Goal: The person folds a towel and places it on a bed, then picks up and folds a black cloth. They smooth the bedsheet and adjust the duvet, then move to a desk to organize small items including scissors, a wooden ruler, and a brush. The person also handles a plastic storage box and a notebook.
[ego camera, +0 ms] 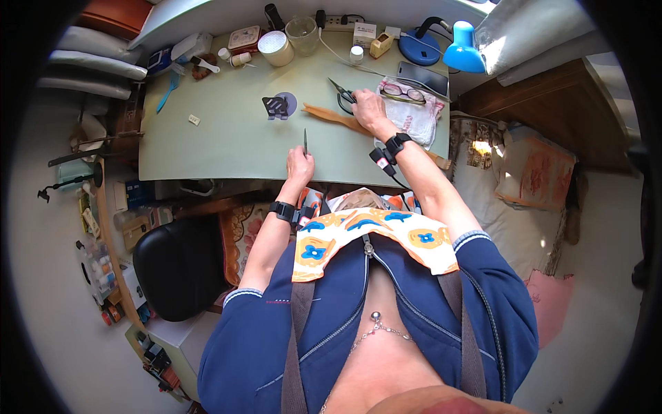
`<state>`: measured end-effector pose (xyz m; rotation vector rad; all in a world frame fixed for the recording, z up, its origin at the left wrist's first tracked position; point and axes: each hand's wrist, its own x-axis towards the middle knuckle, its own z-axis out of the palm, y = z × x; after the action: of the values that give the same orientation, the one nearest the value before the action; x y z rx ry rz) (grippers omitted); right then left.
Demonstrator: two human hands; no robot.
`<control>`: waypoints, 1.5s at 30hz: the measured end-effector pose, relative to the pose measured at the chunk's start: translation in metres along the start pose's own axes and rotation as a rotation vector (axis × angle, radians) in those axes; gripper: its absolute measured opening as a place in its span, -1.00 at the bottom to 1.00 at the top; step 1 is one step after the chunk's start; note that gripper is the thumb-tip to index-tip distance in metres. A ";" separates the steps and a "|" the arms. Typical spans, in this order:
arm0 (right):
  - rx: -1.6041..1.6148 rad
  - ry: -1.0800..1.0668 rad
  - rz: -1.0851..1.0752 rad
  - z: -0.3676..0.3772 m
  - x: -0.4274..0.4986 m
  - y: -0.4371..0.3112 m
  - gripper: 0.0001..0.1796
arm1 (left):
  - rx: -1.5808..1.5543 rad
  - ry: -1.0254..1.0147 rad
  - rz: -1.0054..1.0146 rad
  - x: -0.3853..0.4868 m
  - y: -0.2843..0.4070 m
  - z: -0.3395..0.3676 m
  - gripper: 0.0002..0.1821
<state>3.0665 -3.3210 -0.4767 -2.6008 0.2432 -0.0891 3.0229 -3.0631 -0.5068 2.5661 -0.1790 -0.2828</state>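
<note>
My left hand [300, 164] is closed around a small pointed metal tool [305, 141], its blade upward near the table's front edge; its exact kind cannot be told. Black-handled scissors [343, 98] lie at my right hand [368, 107], whose fingers are on one handle loop; whether they grip it is unclear. A wooden back scratcher [331, 115] runs beneath the right wrist. Left of it stands a black folding phone stand [276, 107] with a round base. Eyeglasses [402, 93] rest on a folded white and pink cloth [414, 120] beside the right hand.
A smartphone [423, 77] and a blue desk lamp [464, 49] are at the back right. Along the back stand a glass mug [302, 36], a white-lidded jar [275, 48] and small boxes. A blue fork [168, 92] lies at the left. A black chair [178, 269] stands below the table.
</note>
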 end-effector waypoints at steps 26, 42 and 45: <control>0.474 -0.386 0.192 -0.011 -0.051 0.000 -0.69 | -0.509 -0.339 -0.525 0.058 -0.056 -0.090 -0.55; 0.360 -0.419 0.655 -0.006 -0.008 -0.098 -0.65 | 0.181 0.172 -0.351 0.410 -0.284 -0.298 -0.35; 0.528 -0.376 0.697 -0.016 0.019 -0.127 -0.69 | 0.314 0.096 -0.309 0.425 -0.284 -0.297 -0.43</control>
<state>3.1032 -3.2250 -0.3979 -1.8432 0.8370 0.5052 3.5253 -2.7521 -0.4825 2.9102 0.2296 -0.2610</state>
